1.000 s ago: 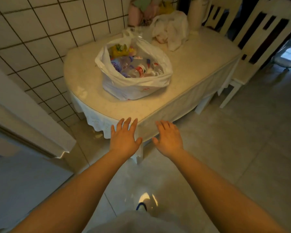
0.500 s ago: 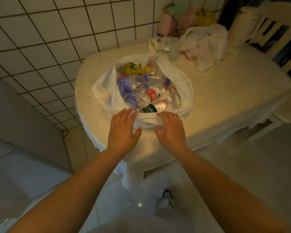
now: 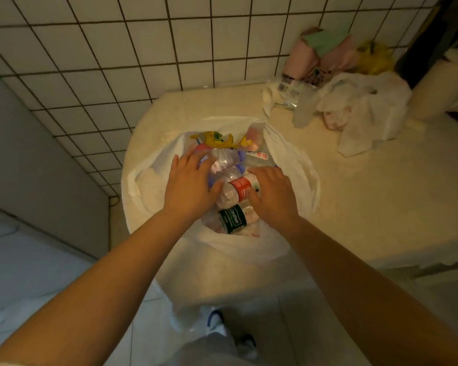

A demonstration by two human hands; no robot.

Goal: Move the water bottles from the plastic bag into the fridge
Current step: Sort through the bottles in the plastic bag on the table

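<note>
A white plastic bag (image 3: 292, 165) stands open on the round end of the beige table (image 3: 368, 207). Inside lie several water bottles: a red-labelled bottle (image 3: 237, 190), a green-labelled bottle (image 3: 232, 220) nearest me, and clear bottles with blue caps (image 3: 226, 161) further back. Both hands are inside the bag's mouth. My left hand (image 3: 189, 184) lies palm down over the left bottles, fingers spread, its thumb touching the red-labelled bottle. My right hand (image 3: 271, 192) rests on that bottle's right end, fingers curled against it without closing around it.
A yellow packet (image 3: 214, 138) lies at the bag's far side. Crumpled white bags (image 3: 362, 107), a clear cup (image 3: 303, 109) and pink and green items (image 3: 323, 52) crowd the table's back right. A tiled wall (image 3: 143, 48) borders the table; a grey panel (image 3: 24, 154) stands left.
I have stepped up to the table and both hands have gone from the bag's near rim into its mouth, onto the bottles.
</note>
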